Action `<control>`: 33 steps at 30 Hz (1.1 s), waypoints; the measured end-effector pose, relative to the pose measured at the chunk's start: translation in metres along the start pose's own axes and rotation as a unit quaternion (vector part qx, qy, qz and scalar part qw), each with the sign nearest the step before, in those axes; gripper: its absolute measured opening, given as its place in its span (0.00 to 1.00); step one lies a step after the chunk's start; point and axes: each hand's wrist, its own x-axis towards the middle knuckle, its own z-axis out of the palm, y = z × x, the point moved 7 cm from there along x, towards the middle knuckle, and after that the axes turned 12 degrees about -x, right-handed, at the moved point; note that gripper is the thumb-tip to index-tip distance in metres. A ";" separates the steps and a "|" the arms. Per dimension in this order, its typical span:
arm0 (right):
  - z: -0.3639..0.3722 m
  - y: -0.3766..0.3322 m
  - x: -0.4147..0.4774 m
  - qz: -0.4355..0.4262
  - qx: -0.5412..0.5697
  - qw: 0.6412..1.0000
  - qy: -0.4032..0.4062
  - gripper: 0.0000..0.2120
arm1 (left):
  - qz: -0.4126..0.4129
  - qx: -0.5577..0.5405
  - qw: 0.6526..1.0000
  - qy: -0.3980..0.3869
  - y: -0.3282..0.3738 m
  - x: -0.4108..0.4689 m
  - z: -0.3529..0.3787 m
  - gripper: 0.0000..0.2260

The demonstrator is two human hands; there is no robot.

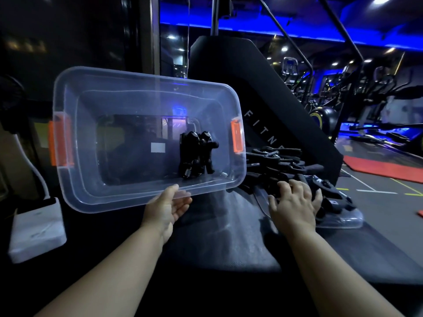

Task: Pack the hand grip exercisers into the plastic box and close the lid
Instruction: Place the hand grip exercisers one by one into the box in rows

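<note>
Left hand (169, 207) pinches near rim of plastic box (146, 77), thumb above, fingers beneath. Box is tipped up, open side facing wearer. Few hand grip exercisers (196, 154) lie inside, toward right-hand end. Right hand (295, 202) lies spread on loose pile (281, 161) atop clear lid (343, 219); whether it grips is unclear. Box judged light, flexible, slick: support base. Exercisers judged rigid, sprung, tangle-prone: take by handles.
</note>
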 end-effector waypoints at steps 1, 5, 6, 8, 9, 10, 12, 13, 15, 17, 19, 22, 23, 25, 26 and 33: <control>0.002 0.004 0.001 0.017 -0.006 1.000 -0.012 0.24 | -0.007 -0.002 1.000 -0.008 -0.001 0.000 0.000 0.09; 0.011 0.027 0.003 0.082 -0.023 0.994 -0.062 0.29 | -0.013 0.000 0.999 -0.032 -0.002 0.001 0.001 0.11; 0.013 0.033 0.003 0.094 -0.020 0.993 -0.073 0.30 | -0.009 0.000 0.999 -0.035 -0.002 0.001 0.001 0.11; 0.015 0.040 0.003 0.107 -0.016 0.991 -0.077 0.31 | -0.001 0.001 0.999 -0.039 -0.001 0.001 0.002 0.12; 0.014 0.042 0.004 0.105 -0.017 0.992 -0.072 0.31 | 0.002 0.003 0.999 -0.040 -0.001 0.000 0.002 0.12; 0.013 0.044 0.006 0.101 -0.020 0.992 -0.068 0.32 | 0.005 0.004 0.999 -0.040 0.000 0.000 0.003 0.12; 0.012 0.049 0.008 0.095 -0.027 0.993 -0.065 0.31 | 0.008 0.008 0.999 -0.041 0.000 0.000 0.003 0.12; 0.012 0.052 0.009 0.093 -0.031 0.993 -0.063 0.31 | 0.009 0.009 0.999 -0.042 0.000 0.000 0.003 0.12; 0.012 0.058 0.009 0.094 -0.028 0.994 -0.057 0.30 | 0.011 0.010 0.999 -0.043 0.001 0.000 0.004 0.12; 0.011 0.063 0.008 0.101 -0.018 0.994 -0.041 0.31 | 0.014 0.013 0.999 -0.042 0.001 0.000 0.004 0.12; 0.007 0.065 0.008 0.108 0.004 0.994 -0.019 0.32 | 0.017 0.015 0.999 -0.041 0.001 -0.001 0.004 0.12; 0.002 0.072 0.011 0.121 0.051 0.991 0.003 0.32 | 0.019 0.015 0.999 -0.040 0.002 -0.001 0.004 0.12; 0.002 0.077 0.013 0.129 0.062 0.990 0.002 0.31 | 0.019 0.015 0.999 -0.040 0.002 0.000 0.004 0.12; 0.006 0.089 0.016 0.150 0.078 0.986 -0.013 0.31 | 0.020 0.014 0.999 -0.042 0.001 0.000 0.004 0.12; 0.008 0.094 0.018 0.157 0.084 0.984 -0.024 0.31 | 0.020 0.013 0.999 -0.043 0.001 0.001 0.004 0.12; 0.020 0.102 0.031 0.138 0.080 0.982 -0.096 0.31 | 0.019 0.013 0.999 -0.046 -0.001 0.006 0.003 0.11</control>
